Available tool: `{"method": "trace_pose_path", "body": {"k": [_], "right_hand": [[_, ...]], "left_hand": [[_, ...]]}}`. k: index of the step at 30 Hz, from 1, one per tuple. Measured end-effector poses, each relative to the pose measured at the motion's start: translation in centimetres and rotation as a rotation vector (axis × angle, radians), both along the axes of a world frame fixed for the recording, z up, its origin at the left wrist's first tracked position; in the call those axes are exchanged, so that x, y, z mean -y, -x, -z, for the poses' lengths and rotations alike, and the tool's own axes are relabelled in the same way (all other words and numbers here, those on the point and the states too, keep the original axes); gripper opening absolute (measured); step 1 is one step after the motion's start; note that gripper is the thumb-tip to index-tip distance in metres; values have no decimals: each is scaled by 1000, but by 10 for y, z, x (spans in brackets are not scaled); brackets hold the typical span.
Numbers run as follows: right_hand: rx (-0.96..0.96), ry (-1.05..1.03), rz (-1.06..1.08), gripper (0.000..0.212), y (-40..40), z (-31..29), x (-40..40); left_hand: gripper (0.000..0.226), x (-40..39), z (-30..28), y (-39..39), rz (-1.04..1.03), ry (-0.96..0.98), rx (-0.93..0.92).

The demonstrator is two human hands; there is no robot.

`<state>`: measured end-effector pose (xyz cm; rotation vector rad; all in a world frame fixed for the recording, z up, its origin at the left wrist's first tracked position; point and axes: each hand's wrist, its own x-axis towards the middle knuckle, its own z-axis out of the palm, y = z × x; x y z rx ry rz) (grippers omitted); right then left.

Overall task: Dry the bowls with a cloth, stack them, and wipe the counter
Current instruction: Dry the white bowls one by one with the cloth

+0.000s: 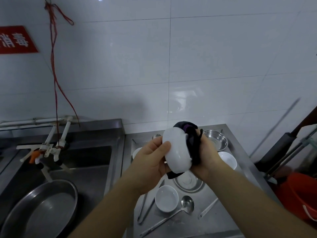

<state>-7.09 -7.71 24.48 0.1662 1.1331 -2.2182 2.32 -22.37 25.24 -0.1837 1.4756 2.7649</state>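
My left hand (151,156) grips a white bowl (176,152) held on its side above the steel counter (228,219). My right hand (206,154) holds a dark cloth (193,145) pressed into the bowl's open side. Below, a white bowl (166,200) stands upright on the counter, and another white bowl (227,159) sits at the right. A third white bowl (136,152) peeks out behind my left hand. A steel bowl (215,140) stands at the back and a second steel bowl (188,182) lies under my hands.
A ladle (185,205), tongs (145,208) and other utensils lie on the counter front. To the left is a sink (89,162) with a white tap (51,148) and a large steel basin (42,208). A red bucket (301,194) stands at the right.
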Motion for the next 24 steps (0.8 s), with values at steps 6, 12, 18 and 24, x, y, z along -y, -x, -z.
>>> {"method": "trace_pose_path", "body": {"k": [6,12,18,24], "right_hand": [[140,118,72,47,-11,4,3],[44,108,131,35,-1,-3,-11],[27,48,130,31,0,-6,-12],[105,52,152,43,-9,0,-7]], "left_hand": [[35,-13,3,0,27,205,-88],[43,-3,-6,7,108,170,-34],[27,0,0,13,77,86,-31],[32,-21,19,7,61,385,-133]]}}
